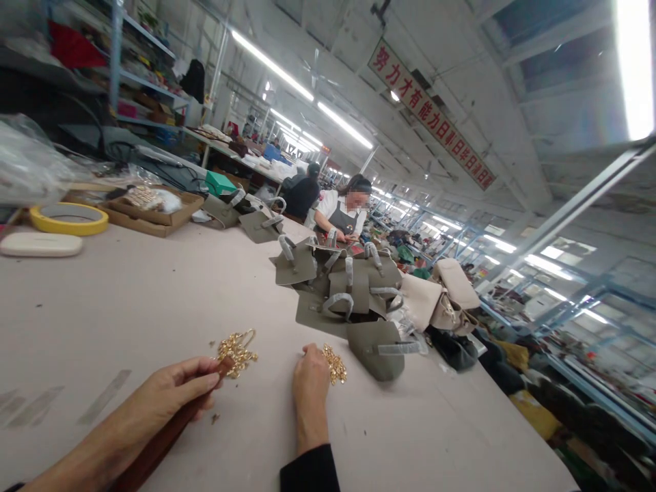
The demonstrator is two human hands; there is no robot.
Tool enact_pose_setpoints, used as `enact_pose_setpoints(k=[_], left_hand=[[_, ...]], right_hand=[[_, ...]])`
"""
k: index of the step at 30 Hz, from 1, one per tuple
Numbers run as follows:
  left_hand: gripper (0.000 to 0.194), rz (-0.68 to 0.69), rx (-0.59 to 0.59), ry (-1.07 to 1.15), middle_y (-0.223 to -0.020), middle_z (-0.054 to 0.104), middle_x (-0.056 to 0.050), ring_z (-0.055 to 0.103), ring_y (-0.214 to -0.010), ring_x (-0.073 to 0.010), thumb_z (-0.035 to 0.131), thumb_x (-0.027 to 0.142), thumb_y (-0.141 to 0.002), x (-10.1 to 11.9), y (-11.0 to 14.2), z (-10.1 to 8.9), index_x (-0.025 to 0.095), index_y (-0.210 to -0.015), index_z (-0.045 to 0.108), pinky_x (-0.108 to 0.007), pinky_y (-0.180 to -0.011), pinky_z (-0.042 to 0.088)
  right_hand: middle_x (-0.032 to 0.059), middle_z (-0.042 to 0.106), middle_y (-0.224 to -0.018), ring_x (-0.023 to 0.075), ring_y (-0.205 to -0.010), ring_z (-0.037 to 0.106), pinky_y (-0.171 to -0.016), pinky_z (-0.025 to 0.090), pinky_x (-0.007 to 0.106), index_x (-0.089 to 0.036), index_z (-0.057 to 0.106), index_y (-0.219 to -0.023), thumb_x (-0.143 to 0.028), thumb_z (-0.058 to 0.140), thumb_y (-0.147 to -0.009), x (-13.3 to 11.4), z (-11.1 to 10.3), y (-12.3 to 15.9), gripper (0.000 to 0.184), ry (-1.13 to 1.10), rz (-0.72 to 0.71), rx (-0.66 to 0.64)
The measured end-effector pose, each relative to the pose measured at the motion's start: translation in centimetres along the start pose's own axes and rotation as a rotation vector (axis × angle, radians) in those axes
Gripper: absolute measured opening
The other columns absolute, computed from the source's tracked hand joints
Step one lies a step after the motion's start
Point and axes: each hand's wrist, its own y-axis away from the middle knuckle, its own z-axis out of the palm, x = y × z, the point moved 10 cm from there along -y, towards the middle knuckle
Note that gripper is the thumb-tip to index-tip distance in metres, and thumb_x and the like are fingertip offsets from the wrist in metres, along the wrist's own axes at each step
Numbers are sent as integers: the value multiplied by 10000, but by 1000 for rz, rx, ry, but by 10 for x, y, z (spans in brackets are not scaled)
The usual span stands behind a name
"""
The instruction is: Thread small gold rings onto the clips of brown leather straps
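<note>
My left hand is closed around the end of a brown leather strap, thumb on top, and the strap runs back toward the lower edge. Just beyond its tip lies a heap of gold metal hardware with a curved piece of chain-like metal. My right hand rests on the table with its fingers curled in; what they hold, if anything, is hidden. Touching or close beside it on the right is a second small pile of gold metal pieces.
Grey-green bag parts with wrapped handles are heaped ahead on the table. Beige bags stand to their right. At left are yellow tape, a white case and a cardboard tray. A co-worker sits across.
</note>
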Motion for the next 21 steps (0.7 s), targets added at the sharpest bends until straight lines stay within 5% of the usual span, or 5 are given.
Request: enact_pose_setpoints(k=[7, 14, 17, 21], left_hand=[[245, -41, 45, 68, -730, 594, 4, 508, -586, -168, 748, 473, -645, 1, 4, 2, 300, -813, 705, -231, -489, 334], [329, -52, 115, 9, -544, 435, 58, 318, -467, -112, 708, 532, -622, -5, -4, -12, 296, -848, 667, -201, -452, 189], [307, 28, 197, -54, -606, 554, 54, 445, -523, -145, 684, 531, -588, 7, -3, -22, 279, -761, 655, -221, -484, 303], [275, 138, 241, -162, -762, 678, 31, 618, -812, -259, 628, 529, -637, 25, 1, -25, 272, -730, 659, -316, -745, 478]], right_hand=[[182, 672, -914, 354, -938, 628, -813, 432, 440, -136, 627, -939, -34, 338, -803, 5, -8, 0, 335, -117, 21, 50], [43, 648, -744, 273, -738, 632, -716, 478, 403, -233, 595, -762, -264, 465, -790, -6, -12, -2, 137, -504, 11, 66], [11, 611, -678, 226, -656, 606, -623, 498, 353, -237, 582, -737, -388, 506, -757, -25, -4, 2, 171, -697, 5, 21], [8, 593, -672, 175, -633, 578, -599, 480, 293, -200, 595, -755, -357, 605, -736, -59, 5, 22, 158, -1043, 35, -90]])
